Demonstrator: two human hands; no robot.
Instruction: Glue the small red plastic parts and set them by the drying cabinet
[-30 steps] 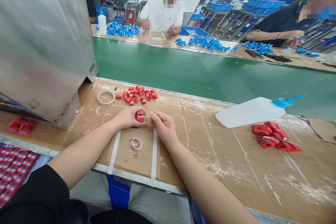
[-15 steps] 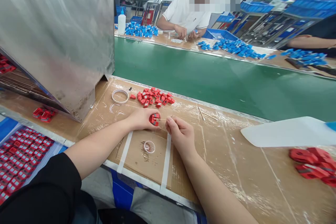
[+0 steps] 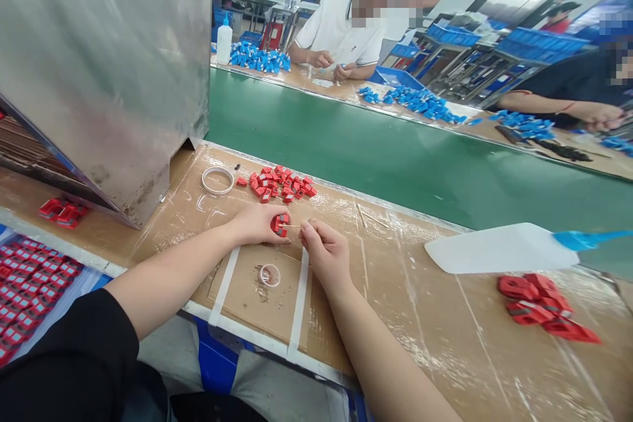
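Note:
My left hand [image 3: 258,223] is closed around a small red plastic part [image 3: 280,225] with a dark grey section, held just above the table. Between the fingertips of my right hand [image 3: 326,245] is a thin wooden stick [image 3: 293,226], its tip touching or very near the part's right side. Below my hands, a small clear round dish [image 3: 270,275] rests on a cardboard pad [image 3: 237,300] taped down with white strips; brownish smears surround it. A pile of similar red parts [image 3: 283,184] lies just beyond my left hand.
A tape roll [image 3: 217,180] lies left of the pile, near a large metal housing [image 3: 113,66]. To the right are two loose sticks [image 3: 370,216], a white bottle [image 3: 499,249] on its side and more red parts [image 3: 539,306]. Beyond the green belt [image 3: 316,125], people handle blue parts [image 3: 420,102].
The view has turned slightly right, so the table things appear further left and more of the bottle shows. Both hands keep their hold on the red part and the stick.

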